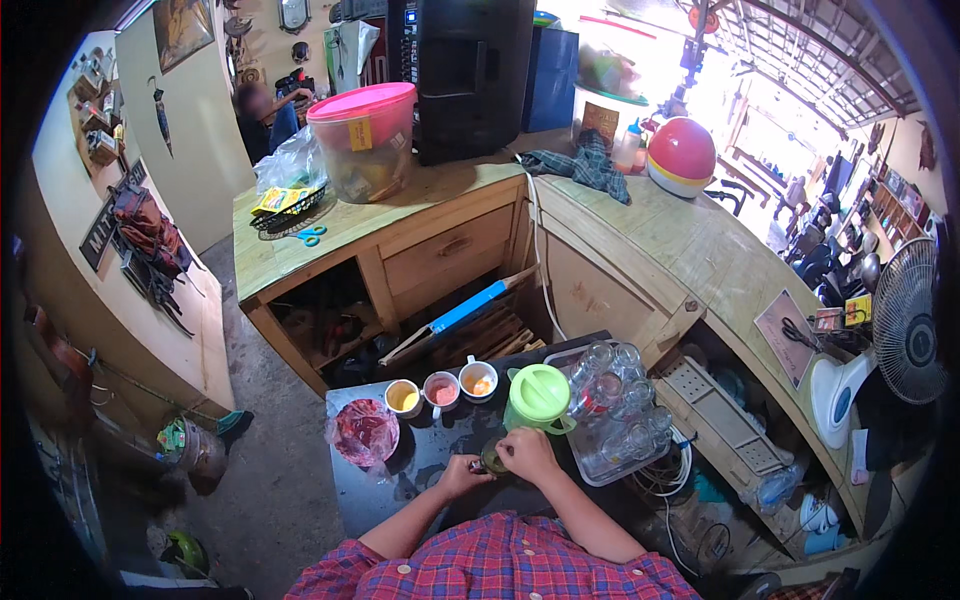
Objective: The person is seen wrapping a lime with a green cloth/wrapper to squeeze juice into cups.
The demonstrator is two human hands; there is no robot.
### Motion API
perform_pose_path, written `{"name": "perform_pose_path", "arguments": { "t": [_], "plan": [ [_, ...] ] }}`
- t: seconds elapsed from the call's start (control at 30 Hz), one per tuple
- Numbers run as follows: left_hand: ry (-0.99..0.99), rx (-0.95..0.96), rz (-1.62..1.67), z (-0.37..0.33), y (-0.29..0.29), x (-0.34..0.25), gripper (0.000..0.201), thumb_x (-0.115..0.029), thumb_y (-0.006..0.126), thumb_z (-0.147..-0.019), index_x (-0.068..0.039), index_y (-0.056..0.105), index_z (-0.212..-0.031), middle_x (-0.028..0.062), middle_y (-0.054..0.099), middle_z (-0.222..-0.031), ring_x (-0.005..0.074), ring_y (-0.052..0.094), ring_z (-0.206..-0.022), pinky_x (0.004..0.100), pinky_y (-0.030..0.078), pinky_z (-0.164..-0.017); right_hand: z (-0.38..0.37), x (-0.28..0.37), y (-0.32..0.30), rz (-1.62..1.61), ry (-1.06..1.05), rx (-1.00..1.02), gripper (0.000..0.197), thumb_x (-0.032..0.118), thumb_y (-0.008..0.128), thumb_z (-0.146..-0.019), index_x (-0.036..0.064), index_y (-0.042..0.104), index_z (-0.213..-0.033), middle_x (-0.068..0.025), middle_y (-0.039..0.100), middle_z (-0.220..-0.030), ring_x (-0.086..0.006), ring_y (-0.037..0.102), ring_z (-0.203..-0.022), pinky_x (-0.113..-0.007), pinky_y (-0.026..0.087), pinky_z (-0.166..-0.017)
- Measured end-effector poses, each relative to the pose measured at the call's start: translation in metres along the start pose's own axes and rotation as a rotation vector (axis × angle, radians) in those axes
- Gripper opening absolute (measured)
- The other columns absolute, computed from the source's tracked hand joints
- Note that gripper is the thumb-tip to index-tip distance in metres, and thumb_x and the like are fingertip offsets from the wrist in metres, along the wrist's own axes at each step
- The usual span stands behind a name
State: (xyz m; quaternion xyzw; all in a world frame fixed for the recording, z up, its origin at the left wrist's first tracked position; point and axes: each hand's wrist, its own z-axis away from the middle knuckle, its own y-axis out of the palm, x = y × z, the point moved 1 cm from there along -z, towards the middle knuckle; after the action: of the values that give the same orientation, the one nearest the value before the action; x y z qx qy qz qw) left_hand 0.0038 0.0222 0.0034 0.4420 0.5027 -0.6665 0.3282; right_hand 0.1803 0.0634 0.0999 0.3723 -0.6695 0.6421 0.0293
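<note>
Close to my body, both hands meet at a small clear glass (494, 459) with something greenish in or behind it. My left hand (464, 477) is closed on its lower left side. From the right, my right hand (528, 455) has its fingers bent down at the glass's rim; whether they pinch anything small is hidden. Just beyond stands a light green lidded pitcher (538, 398). Left of the pitcher are three cups, one with yellow contents (403, 398), one with pink (441, 391), one with orange-yellow bits (478, 381). A plastic-lined bowl (364, 434) holds something red.
A clear tray (603, 474) of upturned glass mugs (632, 400) sits at the right of the dark tabletop (362, 500). Beyond it runs an L-shaped wooden counter (690, 240) with a pink-lidded tub (363, 145), blue scissors (310, 236) and a fan (905, 310). Another person sits far back left.
</note>
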Motion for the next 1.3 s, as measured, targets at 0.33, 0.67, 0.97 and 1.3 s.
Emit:
{"name": "perform_pose_path", "arguments": {
  "t": [0.33,0.67,0.97,1.3],
  "plan": [
    [0.013,-0.003,0.037,-0.001,0.001,0.003,0.03,-0.02,0.083,-0.07,0.002,0.066,-0.082,0.0071,0.059,-0.061,0.009,0.045,-0.057,0.0322,0.043,-0.055,-0.002,0.002,-0.002,-0.115,0.017,-0.006,0.012,0.016,0.068,-0.075,0.0048,0.072,-0.077,-0.0119,0.064,-0.076,-0.0305,0.063,-0.075,-0.041,0.051,-0.068],
    [0.018,0.002,-0.029,-0.001,-0.001,0.001,0.029,-0.019,0.083,-0.069,0.001,0.068,-0.084,0.0113,0.066,-0.068,0.0095,0.053,-0.059,0.0325,0.047,-0.058,-0.003,0.005,-0.004,-0.034,0.006,-0.012,0.015,0.02,0.068,-0.075,0.0065,0.073,-0.079,-0.0131,0.064,-0.075,-0.031,0.064,-0.075,-0.041,0.051,-0.068],
    [0.01,0.014,-0.019,-0.001,0.0,0.005,0.029,-0.019,0.083,-0.07,0.002,0.067,-0.082,0.0114,0.064,-0.066,0.0107,0.05,-0.056,0.0334,0.045,-0.056,-0.003,0.006,-0.005,0.024,0.018,-0.003,0.015,0.02,0.069,-0.075,0.0065,0.073,-0.079,-0.0129,0.065,-0.074,-0.0309,0.064,-0.075,-0.041,0.051,-0.069],
    [-0.027,-0.002,-0.076,0.007,0.003,-0.006,0.027,-0.018,0.081,-0.072,0.001,0.067,-0.086,0.0149,0.065,-0.07,0.0173,0.056,-0.058,0.0355,0.047,-0.06,0.007,-0.001,-0.002,-0.021,0.045,0.046,0.013,0.019,0.069,-0.073,0.0082,0.074,-0.079,-0.0103,0.066,-0.077,-0.0276,0.063,-0.078,-0.04,0.049,-0.071]
  ]
}}
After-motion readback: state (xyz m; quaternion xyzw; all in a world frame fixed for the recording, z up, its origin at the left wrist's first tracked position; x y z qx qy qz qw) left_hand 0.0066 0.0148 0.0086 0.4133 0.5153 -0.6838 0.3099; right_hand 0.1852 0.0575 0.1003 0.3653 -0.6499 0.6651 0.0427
